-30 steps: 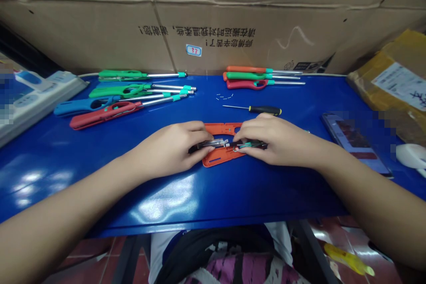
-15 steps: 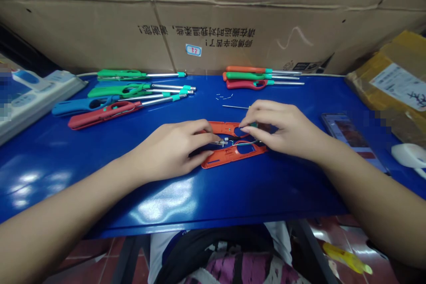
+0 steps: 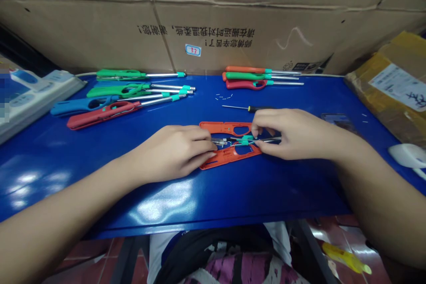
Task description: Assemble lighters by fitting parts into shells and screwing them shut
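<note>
Centrally on the blue bench [image 3: 206,195] lies an open orange shell [image 3: 229,156], the halved body of a long lighter, with its far edge towards the cardboard boxes [image 3: 100,31]. The left hand [image 3: 176,153] rests on the bench at the shell's left end. Its grip is narrow, with thumb and forefinger pinched on a small metal fitting [image 3: 220,143] that sits over the shell. The right hand [image 3: 293,135] comes in from the right and hovers over the shell's right end. Its grip is closed on a thin metal tube [image 3: 271,140] that carries a teal collar [image 3: 246,139], and the tube is held level just above the shell. A fine wire runs between the fitting and the collar.

Just beyond the right hand lies a screwdriver [image 3: 241,108], its dark handle partly hidden by the fingers. A little farther off a few tiny pins [image 3: 224,96] are scattered. On the far left lie five finished lighters [image 3: 123,97], green, blue and red, tips pointing right. Three more lighters [image 3: 256,76] lie side by side at the far middle. A phone [image 3: 336,120] lies to the right, partly behind the right wrist, and a brown parcel [image 3: 396,84] stands at the right edge.
</note>
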A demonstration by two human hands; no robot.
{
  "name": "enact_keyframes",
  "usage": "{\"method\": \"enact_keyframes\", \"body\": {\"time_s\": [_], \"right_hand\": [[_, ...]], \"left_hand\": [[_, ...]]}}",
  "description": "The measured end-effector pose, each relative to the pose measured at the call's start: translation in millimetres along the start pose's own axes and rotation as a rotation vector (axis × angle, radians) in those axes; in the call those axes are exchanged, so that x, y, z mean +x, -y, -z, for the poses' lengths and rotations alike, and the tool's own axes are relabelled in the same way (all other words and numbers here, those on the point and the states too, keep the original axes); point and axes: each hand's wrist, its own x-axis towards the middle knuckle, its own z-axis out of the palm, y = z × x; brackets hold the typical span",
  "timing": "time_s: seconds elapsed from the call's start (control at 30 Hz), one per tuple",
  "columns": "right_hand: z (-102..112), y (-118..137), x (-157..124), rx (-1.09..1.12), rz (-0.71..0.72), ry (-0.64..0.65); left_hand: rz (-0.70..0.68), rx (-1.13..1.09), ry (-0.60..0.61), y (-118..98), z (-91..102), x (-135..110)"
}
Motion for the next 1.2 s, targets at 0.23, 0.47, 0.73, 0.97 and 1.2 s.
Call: {"method": "enact_keyframes", "body": {"time_s": [0.23,0.47,0.73,0.97,1.2], "right_hand": [[-8.4,-2.6,3.1,-0.009,-0.002,0.055],[-2.1,-0.2,2.6,-0.018,0.019,-0.087],[-6.0,-0.7,1.9,-0.016,0.003,0.071],[-5.1,0.6,2.3,-0.028,0.030,-0.122],[-4.1,2.4,0.4,-0.043,0.025,-0.146]], "left_hand": [[-0.007,-0.009,-0.002,-2.6,0.2,1.0],[-0.011,-0.015,0.039,-2.5,5.1,0.1],[-0.032,-0.011,0.046,-3.1,5.5,-0.2],[-0.024,-0.011,0.060,-4.7,6.5,0.7],[0.013,0.004,0.067,-2.0,8.1,-0.6]]}}
